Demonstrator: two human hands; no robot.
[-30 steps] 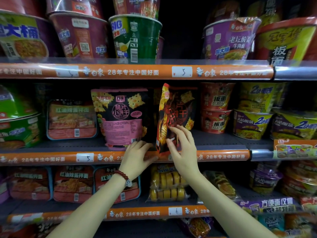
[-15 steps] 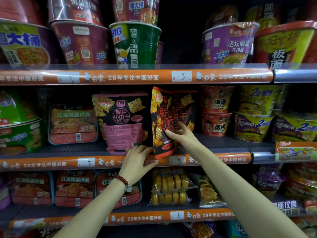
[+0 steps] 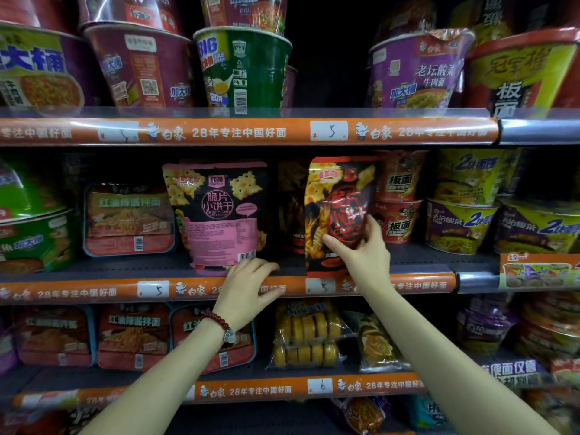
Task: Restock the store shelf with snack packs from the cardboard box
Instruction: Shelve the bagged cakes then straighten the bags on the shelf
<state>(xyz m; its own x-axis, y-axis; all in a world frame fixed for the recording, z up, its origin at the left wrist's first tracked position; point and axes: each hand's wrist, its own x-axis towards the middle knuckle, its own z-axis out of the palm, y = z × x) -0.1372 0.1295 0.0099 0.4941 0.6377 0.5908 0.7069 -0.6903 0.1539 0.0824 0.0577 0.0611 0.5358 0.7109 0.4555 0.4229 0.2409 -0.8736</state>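
The right hand (image 3: 364, 259) has slid the red snack pack (image 3: 339, 211) rightward, fingers pinching it upright, while the left hand (image 3: 248, 284) rests spread-fingered on the shelf (image 3: 94, 290) edge, so placement looks nearly done.

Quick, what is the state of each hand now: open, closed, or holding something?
Left hand: open, fingers resting at the pink snack pack's bottom edge.
Right hand: grips the red snack pack, thumb and fingers around it.

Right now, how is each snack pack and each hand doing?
red snack pack: upright on the middle shelf, gripped by the right hand.
pink snack pack: upright, left hand's fingertips at its bottom corner.
right hand: gripping the red pack.
left hand: fingers relaxed, resting at the shelf edge.
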